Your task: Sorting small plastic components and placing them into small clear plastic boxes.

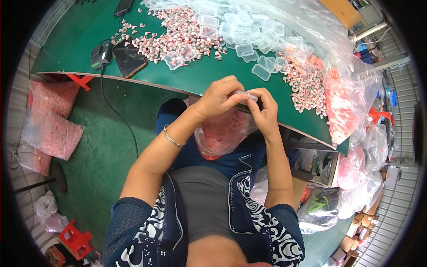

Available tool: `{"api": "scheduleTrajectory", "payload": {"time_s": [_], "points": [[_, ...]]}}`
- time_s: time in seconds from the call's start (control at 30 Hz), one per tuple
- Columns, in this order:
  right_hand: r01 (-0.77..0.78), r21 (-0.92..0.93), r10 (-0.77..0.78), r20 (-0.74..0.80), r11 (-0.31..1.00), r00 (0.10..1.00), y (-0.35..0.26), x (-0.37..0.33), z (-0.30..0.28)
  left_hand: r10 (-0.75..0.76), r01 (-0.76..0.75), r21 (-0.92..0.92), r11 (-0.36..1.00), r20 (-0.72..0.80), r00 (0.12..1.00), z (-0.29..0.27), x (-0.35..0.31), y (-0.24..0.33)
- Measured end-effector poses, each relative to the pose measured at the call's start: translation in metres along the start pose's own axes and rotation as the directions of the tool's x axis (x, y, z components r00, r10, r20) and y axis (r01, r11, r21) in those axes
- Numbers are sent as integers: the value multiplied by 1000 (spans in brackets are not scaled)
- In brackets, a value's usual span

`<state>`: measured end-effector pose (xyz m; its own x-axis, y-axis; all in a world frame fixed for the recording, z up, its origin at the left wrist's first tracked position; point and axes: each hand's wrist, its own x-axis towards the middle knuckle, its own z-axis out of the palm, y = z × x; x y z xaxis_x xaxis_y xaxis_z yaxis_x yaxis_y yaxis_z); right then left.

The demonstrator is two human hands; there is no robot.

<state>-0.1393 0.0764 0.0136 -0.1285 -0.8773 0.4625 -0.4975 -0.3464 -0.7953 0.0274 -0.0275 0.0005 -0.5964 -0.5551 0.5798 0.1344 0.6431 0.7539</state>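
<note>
Both hands meet just above the table's near edge. Between them is a small clear plastic box (252,96), partly covered by the fingers. My left hand (221,96) is closed on one end of it, thumb and fingertips pinching. From the other side, my right hand (267,112) grips it with thumb and fingers. Whether the lid is fully on cannot be made out. Below the hands, a clear bag of pinkish-red pieces (222,131) rests on my lap. Several empty clear boxes (261,72) lie on the green table beyond the hands.
Small grey-and-pink curled pieces (153,46) are heaped at the table's left, more (307,91) at the right. A dark phone-like device (128,60) and a corded black block (101,54) lie left. A bulging bag (342,111) sits at the right corner. Filled bags (58,120) stand left.
</note>
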Motion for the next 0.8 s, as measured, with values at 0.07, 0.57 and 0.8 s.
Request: {"api": "scheduleTrajectory", "payload": {"time_s": [0.07, 0.57, 0.8], "points": [[-10, 5, 10, -31, 1000, 999, -1, 1, 1, -18, 18, -14, 1000, -12, 1000, 2, 1, 1], [70, -105, -84, -132, 992, 988, -3, -3, 0, -43, 43, -1, 999, 26, 999, 0, 2, 4], [268, -498, -345, -69, 825, 936, -3, -7, -9, -23, 23, 12, 1000, 16, 1000, 2, 0, 0]]}}
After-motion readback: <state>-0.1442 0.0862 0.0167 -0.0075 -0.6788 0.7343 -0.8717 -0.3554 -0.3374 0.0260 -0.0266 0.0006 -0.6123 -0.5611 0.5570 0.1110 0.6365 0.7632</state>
